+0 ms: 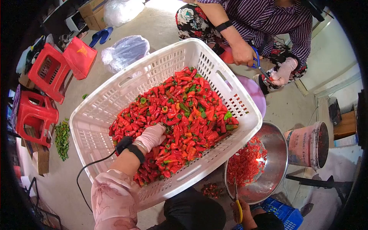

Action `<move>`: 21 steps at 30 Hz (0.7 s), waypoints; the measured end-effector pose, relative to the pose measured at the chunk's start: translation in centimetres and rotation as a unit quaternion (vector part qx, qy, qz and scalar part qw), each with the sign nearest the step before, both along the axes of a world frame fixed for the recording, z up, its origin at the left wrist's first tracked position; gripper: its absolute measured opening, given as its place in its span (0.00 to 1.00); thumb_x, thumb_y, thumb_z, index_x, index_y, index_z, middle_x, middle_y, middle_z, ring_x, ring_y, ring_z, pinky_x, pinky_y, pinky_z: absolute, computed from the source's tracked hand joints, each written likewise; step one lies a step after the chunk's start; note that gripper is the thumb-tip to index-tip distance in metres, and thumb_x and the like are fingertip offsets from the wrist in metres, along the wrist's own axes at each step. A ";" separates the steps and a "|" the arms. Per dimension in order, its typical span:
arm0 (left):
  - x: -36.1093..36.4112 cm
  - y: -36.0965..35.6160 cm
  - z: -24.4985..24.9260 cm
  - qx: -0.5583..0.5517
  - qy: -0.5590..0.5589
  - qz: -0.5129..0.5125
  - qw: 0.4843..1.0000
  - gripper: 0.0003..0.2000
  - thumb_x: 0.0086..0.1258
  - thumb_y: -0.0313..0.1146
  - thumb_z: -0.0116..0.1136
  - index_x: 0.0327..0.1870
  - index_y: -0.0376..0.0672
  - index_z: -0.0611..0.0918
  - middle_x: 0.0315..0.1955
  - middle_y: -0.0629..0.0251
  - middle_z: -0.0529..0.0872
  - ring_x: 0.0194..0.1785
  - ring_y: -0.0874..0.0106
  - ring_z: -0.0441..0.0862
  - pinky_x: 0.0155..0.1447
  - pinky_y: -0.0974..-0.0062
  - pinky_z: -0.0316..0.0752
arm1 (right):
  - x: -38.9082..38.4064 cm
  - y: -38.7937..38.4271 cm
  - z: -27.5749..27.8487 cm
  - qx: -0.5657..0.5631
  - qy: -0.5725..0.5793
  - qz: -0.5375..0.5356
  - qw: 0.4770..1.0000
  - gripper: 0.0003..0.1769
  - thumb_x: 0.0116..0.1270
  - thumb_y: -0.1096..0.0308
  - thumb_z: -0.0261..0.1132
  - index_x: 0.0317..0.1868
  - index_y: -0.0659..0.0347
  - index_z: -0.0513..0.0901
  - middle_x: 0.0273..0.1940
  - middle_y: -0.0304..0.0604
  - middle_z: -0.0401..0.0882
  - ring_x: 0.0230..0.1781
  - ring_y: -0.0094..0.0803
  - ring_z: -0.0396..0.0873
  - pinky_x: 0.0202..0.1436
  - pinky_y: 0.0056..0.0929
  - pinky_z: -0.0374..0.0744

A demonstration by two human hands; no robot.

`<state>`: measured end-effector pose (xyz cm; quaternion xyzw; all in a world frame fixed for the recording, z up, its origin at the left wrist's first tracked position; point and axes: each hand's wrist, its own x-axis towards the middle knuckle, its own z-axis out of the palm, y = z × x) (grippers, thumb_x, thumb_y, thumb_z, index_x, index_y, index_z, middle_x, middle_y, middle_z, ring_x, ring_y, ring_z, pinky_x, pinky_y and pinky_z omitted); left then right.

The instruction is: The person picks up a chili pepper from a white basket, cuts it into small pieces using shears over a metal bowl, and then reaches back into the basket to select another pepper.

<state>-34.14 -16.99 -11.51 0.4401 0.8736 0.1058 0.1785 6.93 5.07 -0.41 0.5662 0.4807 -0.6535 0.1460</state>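
Note:
My left hand [152, 136], in a pale pink glove, reaches into a white plastic basket [90, 124] and touches the heap of red chili peppers [172, 111]. Its fingers look curled together, with the fingertips partly hidden among the peppers. At the lower right, my right hand [245, 216] grips scissors [239, 209] with yellow handles. The scissor blades point up over the near rim of a steel bowl [278, 168]. Chopped red peppers [245, 161] lie in that bowl.
Across the basket a person [264, 23] holds blue-handled scissors [260, 65] and a pepper above a pink basin [251, 92]. A bucket [306, 145] stands right, a blue crate [285, 216] below. Red stools [36, 115] and green peppers [62, 140] are at left.

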 end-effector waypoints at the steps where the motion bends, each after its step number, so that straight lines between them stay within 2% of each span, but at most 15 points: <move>1: -0.6 -0.8 -1.2 0.067 -0.018 0.017 0.997 0.14 0.55 0.36 0.58 0.40 0.39 0.77 0.36 0.50 0.78 0.40 0.55 0.77 0.43 0.67 0.73 | -0.4 0.0 0.5 -0.001 -0.006 0.010 1.000 0.09 0.59 0.68 0.62 0.37 0.57 0.71 0.14 0.33 0.66 0.06 0.24 0.65 0.06 0.23 0.63; 2: -0.8 -1.1 -0.6 0.068 -0.017 0.017 0.997 0.14 0.55 0.36 0.58 0.40 0.39 0.77 0.36 0.50 0.78 0.40 0.55 0.77 0.43 0.67 0.73 | -0.6 0.0 0.8 -0.001 -0.012 0.019 1.000 0.10 0.58 0.68 0.62 0.38 0.58 0.71 0.14 0.33 0.66 0.06 0.24 0.65 0.07 0.23 0.63; 4: -1.3 -1.7 0.9 0.118 -0.266 0.230 0.929 0.14 0.56 0.36 0.58 0.40 0.37 0.76 0.34 0.56 0.80 0.37 0.62 0.78 0.43 0.70 0.74 | -0.5 -0.1 0.9 0.004 -0.015 0.012 1.000 0.10 0.58 0.69 0.63 0.39 0.58 0.71 0.14 0.33 0.66 0.07 0.24 0.65 0.07 0.23 0.63; 5: -1.0 -1.8 2.7 0.188 -0.245 0.262 0.914 0.13 0.58 0.35 0.55 0.41 0.38 0.75 0.32 0.61 0.80 0.34 0.69 0.77 0.39 0.72 0.74 | -0.4 -0.1 0.9 0.009 -0.019 0.005 1.000 0.11 0.58 0.69 0.63 0.39 0.58 0.71 0.14 0.33 0.66 0.07 0.24 0.66 0.07 0.22 0.63; 6: -1.0 -2.0 3.6 0.188 -0.244 0.261 0.915 0.13 0.58 0.35 0.55 0.41 0.38 0.75 0.32 0.61 0.80 0.34 0.69 0.77 0.39 0.72 0.74 | -0.2 -0.1 0.5 0.009 -0.018 0.004 1.000 0.11 0.58 0.69 0.63 0.39 0.58 0.71 0.14 0.33 0.66 0.07 0.24 0.66 0.07 0.22 0.63; 7: -1.1 -2.5 4.3 0.289 -0.414 0.312 0.805 0.14 0.58 0.35 0.54 0.43 0.39 0.74 0.30 0.63 0.80 0.34 0.69 0.77 0.39 0.73 0.74 | 0.2 0.1 -0.2 -0.001 -0.011 -0.019 1.000 0.11 0.58 0.69 0.63 0.40 0.58 0.71 0.14 0.33 0.66 0.07 0.24 0.66 0.07 0.22 0.63; 8: -1.4 -3.1 4.7 0.374 -0.562 0.346 0.652 0.15 0.58 0.35 0.54 0.45 0.40 0.73 0.27 0.64 0.79 0.34 0.70 0.77 0.39 0.73 0.73 | 0.3 0.1 -0.5 -0.010 -0.004 -0.041 0.999 0.11 0.58 0.69 0.63 0.40 0.58 0.71 0.14 0.33 0.66 0.08 0.24 0.66 0.08 0.22 0.63; 9: -1.7 -3.9 4.6 0.370 -0.620 0.324 0.612 0.16 0.58 0.34 0.52 0.47 0.41 0.71 0.27 0.64 0.79 0.36 0.68 0.78 0.43 0.70 0.74 | 0.5 0.1 -0.5 -0.010 -0.002 -0.041 0.999 0.11 0.58 0.69 0.63 0.40 0.58 0.71 0.14 0.33 0.66 0.08 0.24 0.66 0.08 0.22 0.63; 10: -1.3 -4.0 4.6 0.370 -0.619 0.323 0.613 0.16 0.58 0.34 0.52 0.47 0.41 0.71 0.27 0.64 0.79 0.36 0.68 0.78 0.43 0.70 0.74 | 0.6 0.0 -0.5 -0.008 -0.007 -0.041 0.999 0.12 0.58 0.69 0.63 0.41 0.58 0.72 0.15 0.32 0.67 0.09 0.23 0.66 0.08 0.22 0.63; 12: 0.0 -3.5 5.3 0.456 -0.659 0.363 0.476 0.14 0.57 0.34 0.51 0.43 0.40 0.72 0.27 0.63 0.79 0.37 0.65 0.79 0.41 0.66 0.77 | 0.5 0.0 -0.2 -0.005 -0.012 -0.041 0.999 0.12 0.58 0.70 0.62 0.41 0.58 0.72 0.16 0.32 0.68 0.09 0.23 0.67 0.09 0.21 0.63; 13: 0.3 -3.1 5.2 0.479 -0.664 0.360 0.448 0.10 0.57 0.30 0.50 0.40 0.40 0.71 0.29 0.62 0.78 0.36 0.64 0.80 0.37 0.66 0.79 | 0.3 0.0 0.0 -0.005 -0.020 -0.039 0.999 0.11 0.59 0.70 0.62 0.42 0.58 0.72 0.17 0.32 0.68 0.09 0.22 0.66 0.09 0.21 0.63; 14: 0.2 -3.1 4.5 0.479 -0.664 0.361 0.447 0.10 0.57 0.30 0.50 0.40 0.40 0.71 0.29 0.62 0.78 0.36 0.64 0.80 0.37 0.66 0.79 | 0.2 0.0 0.1 -0.006 -0.027 -0.037 0.999 0.11 0.59 0.70 0.62 0.42 0.58 0.72 0.17 0.32 0.68 0.10 0.22 0.66 0.10 0.21 0.63; 17: -0.3 -3.0 2.4 0.442 -0.647 0.324 0.530 0.07 0.59 0.26 0.47 0.39 0.41 0.71 0.35 0.59 0.76 0.32 0.68 0.77 0.26 0.76 0.77 | 0.9 0.0 -0.8 0.004 -0.001 -0.049 0.999 0.12 0.58 0.70 0.62 0.42 0.58 0.72 0.16 0.31 0.67 0.10 0.21 0.65 0.10 0.21 0.63; 20: -1.0 -2.0 2.4 0.435 -0.683 0.344 0.475 0.08 0.60 0.27 0.47 0.40 0.41 0.71 0.34 0.60 0.76 0.30 0.70 0.75 0.21 0.79 0.73 | 1.4 0.2 -1.3 -0.008 0.019 -0.058 0.998 0.12 0.58 0.71 0.63 0.42 0.58 0.72 0.16 0.31 0.66 0.10 0.21 0.65 0.11 0.21 0.63; 21: -1.0 -1.7 2.6 0.445 -0.684 0.358 0.455 0.10 0.64 0.36 0.49 0.44 0.43 0.71 0.34 0.60 0.76 0.28 0.70 0.74 0.18 0.82 0.69 | 1.2 0.1 -1.0 -0.009 0.018 -0.058 0.998 0.12 0.58 0.71 0.63 0.42 0.58 0.72 0.16 0.31 0.66 0.10 0.21 0.65 0.11 0.21 0.63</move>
